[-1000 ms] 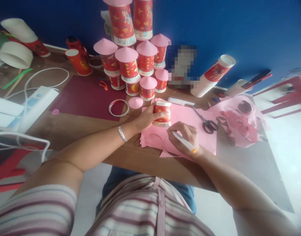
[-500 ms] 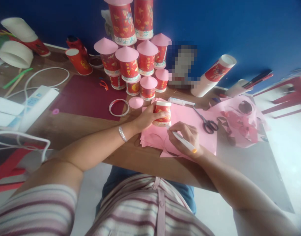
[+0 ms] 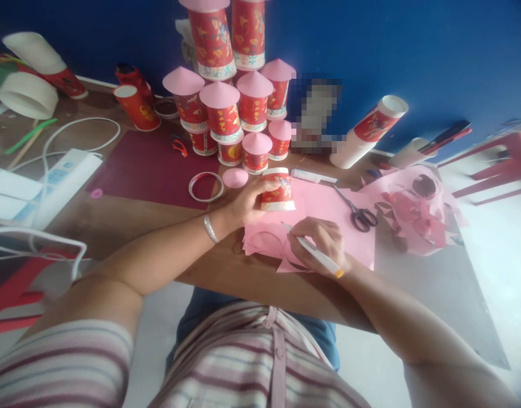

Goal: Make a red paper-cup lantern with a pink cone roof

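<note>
Cup [image 3: 279, 198] is held in the left grip [image 3: 249, 201], closed around its side, over pink paper [image 3: 317, 201] on the tabletop [image 3: 243, 279]; the right grip [image 3: 322, 241] pinches a pen [image 3: 320, 256], tip apart from the cup.

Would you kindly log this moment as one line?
left hand: holds red patterned paper cup; right hand: holds slim white pen; beneath: pink paper sheets

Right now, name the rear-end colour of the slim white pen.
The slim white pen has a yellow-orange rear end; head view.
</note>
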Demonstrator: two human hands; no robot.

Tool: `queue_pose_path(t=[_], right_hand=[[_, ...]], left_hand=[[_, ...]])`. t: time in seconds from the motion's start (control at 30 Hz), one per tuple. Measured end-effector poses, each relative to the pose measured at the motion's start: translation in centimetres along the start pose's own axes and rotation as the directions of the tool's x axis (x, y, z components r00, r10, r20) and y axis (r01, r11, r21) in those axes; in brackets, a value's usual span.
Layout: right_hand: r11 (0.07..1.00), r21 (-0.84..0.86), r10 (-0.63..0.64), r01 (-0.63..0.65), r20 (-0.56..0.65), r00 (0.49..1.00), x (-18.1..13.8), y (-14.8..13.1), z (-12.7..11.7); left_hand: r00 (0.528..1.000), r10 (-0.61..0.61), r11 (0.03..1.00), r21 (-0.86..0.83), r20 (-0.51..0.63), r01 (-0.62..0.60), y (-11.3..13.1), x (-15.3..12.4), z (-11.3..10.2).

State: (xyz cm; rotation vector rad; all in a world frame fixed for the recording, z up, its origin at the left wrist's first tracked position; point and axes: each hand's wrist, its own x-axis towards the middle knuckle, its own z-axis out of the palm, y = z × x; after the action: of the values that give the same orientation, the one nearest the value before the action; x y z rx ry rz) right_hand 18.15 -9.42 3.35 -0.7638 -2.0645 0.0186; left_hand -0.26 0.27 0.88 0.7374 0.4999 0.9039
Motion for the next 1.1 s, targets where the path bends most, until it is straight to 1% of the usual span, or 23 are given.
queue_pose_path(t=[0.1, 0.23, 0.43, 0.6, 0.77, 1.1], right_hand=[[0.999, 0.03, -0.04, 0.04, 0.007, 0.999, 0.1, -0.3, -0.1], [0.999, 0.022, -0.032, 0.032, 0.007, 0.999, 0.0, -0.4, -0.2], [0.999, 0.02, -0.041, 0.042, -0.01, 0.999, -0.1, -0.4, -0.1], [0.999, 0.02, -0.049, 0.049, -0.014, 0.999, 0.0, -0.3, -0.1], [1.0, 0.0, -0.029, 0.029, -0.002, 1.0, 0.0, -0.1, -0.1], [1.0, -0.017, -0.012, 0.011, -0.027, 1.0, -0.3, 0.6, -0.1]], left_hand=[[0.999, -0.04, 0.997, -0.064, 0.002, 0.04, 0.4, 0.2, -0.5], [0.999, -0.032, 0.999, -0.025, 0.038, 0.033, 0.6, 0.2, -0.7], [0.996, -0.011, 1.0, 0.016, 0.089, 0.009, 0.6, 0.0, -0.4], [0.998, 0.001, 0.996, 0.085, 0.066, -0.006, 0.4, -0.2, 0.1], [0.997, 0.06, 0.989, 0.136, 0.046, -0.065, 0.2, -0.3, 0.4], [0.994, 0.098, 0.965, 0.24, 0.052, -0.108, 0.1, -0.6, 0.7]])
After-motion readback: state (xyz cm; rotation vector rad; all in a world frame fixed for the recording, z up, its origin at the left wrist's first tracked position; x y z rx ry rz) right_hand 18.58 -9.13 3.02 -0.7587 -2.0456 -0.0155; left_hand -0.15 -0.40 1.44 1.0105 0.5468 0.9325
